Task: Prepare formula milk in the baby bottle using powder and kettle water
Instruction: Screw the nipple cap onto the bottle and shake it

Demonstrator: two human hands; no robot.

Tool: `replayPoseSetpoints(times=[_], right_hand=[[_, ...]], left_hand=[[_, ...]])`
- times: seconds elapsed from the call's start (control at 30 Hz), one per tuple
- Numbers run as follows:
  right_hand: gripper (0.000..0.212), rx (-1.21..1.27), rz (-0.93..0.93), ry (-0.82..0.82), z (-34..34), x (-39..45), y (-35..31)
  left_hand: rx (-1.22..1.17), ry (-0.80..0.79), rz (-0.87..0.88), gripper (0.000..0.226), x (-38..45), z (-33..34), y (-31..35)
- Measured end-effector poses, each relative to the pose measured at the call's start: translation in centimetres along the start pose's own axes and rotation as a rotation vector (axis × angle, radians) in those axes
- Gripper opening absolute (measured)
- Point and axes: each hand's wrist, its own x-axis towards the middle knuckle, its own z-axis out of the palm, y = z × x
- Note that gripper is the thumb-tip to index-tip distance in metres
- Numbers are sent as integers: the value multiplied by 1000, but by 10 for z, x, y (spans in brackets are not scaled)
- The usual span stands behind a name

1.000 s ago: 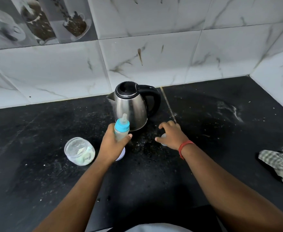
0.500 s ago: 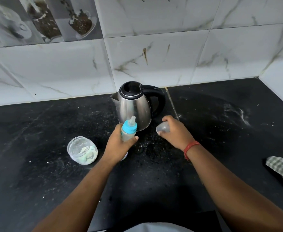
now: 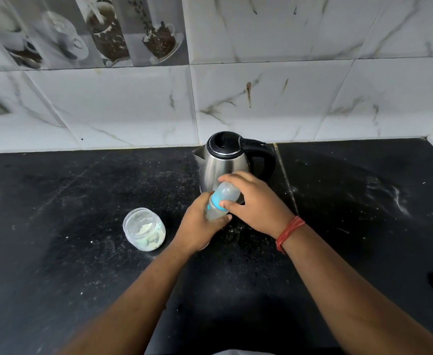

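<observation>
the left hand [image 3: 197, 226] grips the baby bottle [image 3: 216, 207]. the right hand [image 3: 256, 203] holds the clear cap [image 3: 228, 192] on top, near the kettle [image 3: 225, 162].

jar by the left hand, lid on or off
Off. The jar stands with its mouth open and white powder showing inside; no lid is in view.

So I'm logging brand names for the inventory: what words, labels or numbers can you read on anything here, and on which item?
None can be read.
baby bottle: no print shows; hands cover much of it.
kettle: bare steel, no logo in view.
powder jar: no label.
wall tiles: printed coffee-cup pictures only, no lettering.
</observation>
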Motion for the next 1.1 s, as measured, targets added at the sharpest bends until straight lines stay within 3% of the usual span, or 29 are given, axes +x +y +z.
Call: replayPoseSetpoints(times=[0.37,0.57,0.7,0.77,0.93,1.1], right_hand=[[50,162,-10,111,16,-6,0],[71,332,179,110,28,-13,13],[67,464,271,218,37,-18,15],[69,477,298,266,36,-19,19],[71,303,323,259,32,-25,36],[81,156,400,181,39,-38,59]], left_hand=[[7,-85,3,40,6,-14,4],[-25,-83,0,40,5,-5,13],[-66,-86,42,40,11,6,27],[-42,-113,65,50,12,10,30],[142,-175,3,64,13,14,13],[502,-210,18,76,1,4,-7]])
